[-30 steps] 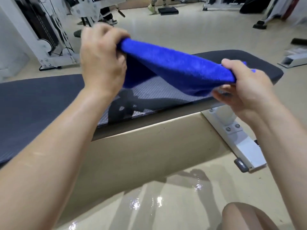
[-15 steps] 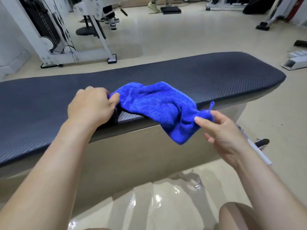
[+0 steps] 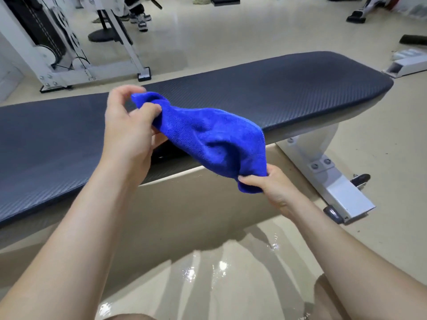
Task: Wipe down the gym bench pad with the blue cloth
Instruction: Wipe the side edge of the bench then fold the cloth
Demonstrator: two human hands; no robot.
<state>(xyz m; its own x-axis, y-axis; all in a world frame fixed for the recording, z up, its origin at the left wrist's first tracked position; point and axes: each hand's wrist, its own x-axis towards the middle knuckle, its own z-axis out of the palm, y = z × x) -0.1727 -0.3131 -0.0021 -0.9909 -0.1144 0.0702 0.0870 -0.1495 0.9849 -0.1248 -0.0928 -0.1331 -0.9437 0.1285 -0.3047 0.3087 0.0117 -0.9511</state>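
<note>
Blue cloth (image 3: 208,139) sagged limp and light mid-frame, left hand (image 3: 129,125) pinching its upper end, right hand (image 3: 272,188) gripping the lower corner. Ends looked the surest hold.

Half a second ago our soft, bright blue cloth (image 3: 212,139) lay on the near edge of the long, dark grey ribbed bench pad (image 3: 288,88). Now we have lifted it. It hangs bunched up between our hands, slanting from the middle of the frame down to the right. Our left hand (image 3: 129,132) has come up off the pad edge and pinches the top end. Our right hand (image 3: 275,188) only pinched a corner before and now grips the whole bottom end.
</note>
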